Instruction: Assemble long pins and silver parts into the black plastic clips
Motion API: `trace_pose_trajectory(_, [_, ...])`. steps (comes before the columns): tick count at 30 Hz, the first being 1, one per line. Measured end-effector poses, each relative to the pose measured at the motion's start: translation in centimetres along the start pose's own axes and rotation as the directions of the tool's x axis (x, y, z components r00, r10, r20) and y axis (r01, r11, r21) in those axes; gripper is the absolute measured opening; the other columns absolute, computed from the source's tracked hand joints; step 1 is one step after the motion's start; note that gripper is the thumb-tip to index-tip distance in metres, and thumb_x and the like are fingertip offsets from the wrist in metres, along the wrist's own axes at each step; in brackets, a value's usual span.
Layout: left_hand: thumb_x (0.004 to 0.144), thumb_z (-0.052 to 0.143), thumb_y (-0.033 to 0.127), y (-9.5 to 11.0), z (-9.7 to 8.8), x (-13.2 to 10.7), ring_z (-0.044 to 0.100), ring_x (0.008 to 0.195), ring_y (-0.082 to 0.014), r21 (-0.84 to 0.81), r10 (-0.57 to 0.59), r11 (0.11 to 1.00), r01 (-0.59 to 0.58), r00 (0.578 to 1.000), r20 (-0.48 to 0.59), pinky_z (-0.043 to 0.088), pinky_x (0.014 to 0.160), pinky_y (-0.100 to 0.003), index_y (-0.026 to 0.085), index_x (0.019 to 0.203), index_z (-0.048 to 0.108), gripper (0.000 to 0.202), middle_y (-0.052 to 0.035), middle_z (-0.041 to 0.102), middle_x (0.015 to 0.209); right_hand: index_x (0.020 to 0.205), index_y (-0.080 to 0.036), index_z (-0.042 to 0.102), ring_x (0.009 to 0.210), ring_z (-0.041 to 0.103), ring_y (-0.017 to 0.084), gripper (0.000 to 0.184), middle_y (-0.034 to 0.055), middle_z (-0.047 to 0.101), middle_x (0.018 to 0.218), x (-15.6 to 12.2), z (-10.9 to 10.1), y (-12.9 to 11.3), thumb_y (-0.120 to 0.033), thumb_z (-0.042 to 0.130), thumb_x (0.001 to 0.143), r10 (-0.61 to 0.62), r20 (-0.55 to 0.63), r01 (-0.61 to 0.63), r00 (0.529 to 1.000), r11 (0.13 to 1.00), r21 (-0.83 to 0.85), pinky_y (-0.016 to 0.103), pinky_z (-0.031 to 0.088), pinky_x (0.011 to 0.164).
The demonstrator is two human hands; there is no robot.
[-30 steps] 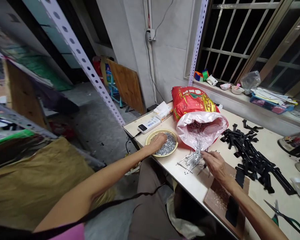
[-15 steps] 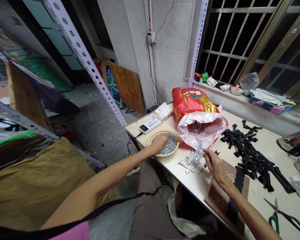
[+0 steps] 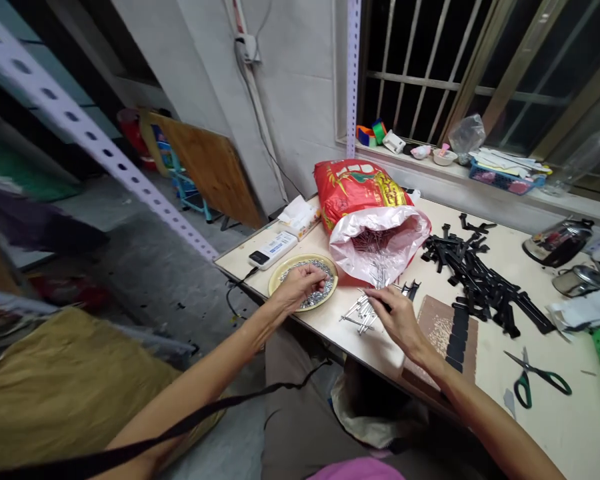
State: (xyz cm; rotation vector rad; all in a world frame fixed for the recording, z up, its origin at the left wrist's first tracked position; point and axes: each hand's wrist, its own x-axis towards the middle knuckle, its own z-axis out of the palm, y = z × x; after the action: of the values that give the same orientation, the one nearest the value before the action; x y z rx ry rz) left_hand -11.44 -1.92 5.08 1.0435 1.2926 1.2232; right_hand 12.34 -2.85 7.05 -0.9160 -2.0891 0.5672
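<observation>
The left hand [image 3: 300, 287] has slid back from the middle of the yellow dish [image 3: 276, 285] to its near rim. The right hand [image 3: 399, 319] has shifted left onto the metal pins [image 3: 359, 313]. These are thin, silver and scattered loose on the table [image 3: 485, 413], just near of the plastic bag [image 3: 380, 243]. The left fingertips are pinched together over the dish's small silver pieces [image 3: 320, 295]. The right fingers curl down on the pins, but I cannot tell whether they grip any.

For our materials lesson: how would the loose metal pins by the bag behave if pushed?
The metal pins look thin and round, so they would probably roll across the smooth table. Straight and shiny, they seem stiff, perhaps slippery.
</observation>
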Motion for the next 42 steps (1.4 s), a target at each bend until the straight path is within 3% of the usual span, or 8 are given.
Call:
trace_pose_trajectory(2, [0.057,0.081,0.028,0.8,1.7,-1.3,0.054,0.053,-0.0076,-0.302,-0.107,0.944,0.132,0.989,0.101,0.047,0.055,-0.020,0.013,0.069,0.061,0.028,0.0000,0.063,0.062,0.103,-0.020,0.070,0.068,0.056,0.014,0.024,0.0027,0.058,0.074,0.0,0.4,-0.8,-0.024,0.049,0.092,-0.021,-0.012,0.022,1.000,1.000,0.017,0.025,0.048,0.064])
trace_pose_trajectory(4, [0.051,0.086,0.024,1.4,3.3,-2.3,0.054,0.052,-0.0060,-0.403,-0.172,0.886,0.229,0.970,0.173,0.047,0.054,-0.018,0.012,0.072,0.064,0.033,0.0001,0.064,0.062,0.105,-0.020,0.069,0.068,0.055,0.013,0.024,0.0022,0.057,0.074,-0.1,0.5,-1.2,-0.023,0.049,0.092,-0.033,-0.024,0.033,0.999,0.999,0.021,0.024,0.047,0.063])
trace_pose_trajectory(10, [0.044,0.091,0.022,1.7,6.5,-3.4,0.053,0.050,-0.0050,-0.456,-0.226,0.832,0.315,0.944,0.241,0.048,0.053,-0.017,0.009,0.069,0.067,0.037,0.0004,0.064,0.059,0.109,-0.021,0.068,0.067,0.052,0.011,0.026,0.0006,0.051,0.074,-1.2,-0.6,-0.9,-0.019,0.049,0.092,-0.043,-0.035,0.044,0.998,0.999,0.016,0.022,0.046,0.062])
trace_pose_trajectory(18, [0.041,0.092,0.024,2.0,8.3,-3.8,0.053,0.049,-0.0041,-0.456,-0.249,0.816,0.355,0.928,0.276,0.049,0.051,-0.015,0.010,0.067,0.067,0.038,0.0008,0.064,0.058,0.114,-0.024,0.066,0.070,0.053,0.012,0.028,0.0021,0.051,0.081,-2.5,-2.2,-0.9,-0.019,0.047,0.094,-0.033,-0.002,0.032,0.999,0.992,-0.125,0.022,0.047,0.065])
trace_pose_trajectory(24, [0.044,0.090,0.023,2.1,9.3,-4.2,0.054,0.049,-0.0049,-0.406,-0.222,0.864,0.297,0.950,0.221,0.049,0.053,-0.017,0.010,0.068,0.067,0.036,0.0012,0.064,0.058,0.111,-0.024,0.066,0.070,0.055,0.012,0.027,0.0024,0.054,0.081,-3.3,-2.7,-1.1,-0.020,0.046,0.094,0.006,0.008,-0.003,1.000,0.959,-0.284,0.021,0.046,0.063])
trace_pose_trajectory(33, [0.046,0.087,0.033,1.9,11.3,-4.9,0.055,0.051,-0.0071,-0.237,-0.098,0.962,0.136,0.982,0.164,0.046,0.054,-0.021,0.012,0.071,0.070,0.037,0.0008,0.065,0.061,0.090,-0.019,0.066,0.073,0.059,0.012,0.024,0.0042,0.063,0.082,-4.8,-3.6,-1.7,-0.029,0.045,0.096,0.116,-0.054,-0.126,0.992,0.819,-0.560,0.020,0.039,0.059])
trace_pose_trajectory(37, [0.047,0.086,0.038,1.9,12.1,-5.1,0.056,0.051,-0.0081,-0.169,-0.040,0.983,0.069,0.985,0.169,0.046,0.055,-0.022,0.014,0.069,0.070,0.037,0.0006,0.065,0.062,0.091,-0.019,0.064,0.072,0.060,0.011,0.025,0.0032,0.065,0.084,-5.6,-4.4,-1.8,-0.029,0.042,0.098,0.184,-0.054,-0.184,0.982,0.824,-0.537,0.020,0.037,0.059])
trace_pose_trajectory(42, [0.046,0.085,0.041,2.3,12.8,-5.6,0.056,0.051,-0.0093,-0.108,-0.044,0.992,0.067,0.978,0.203,0.045,0.054,-0.023,0.014,0.067,0.070,0.038,0.0002,0.065,0.061,0.089,-0.018,0.063,0.073,0.061,0.012,0.022,0.0041,0.066,0.083,-6.3,-4.6,-1.6,-0.028,0.046,0.096,0.161,-0.082,-0.179,0.984,0.828,-0.531,0.022,0.036,0.059])
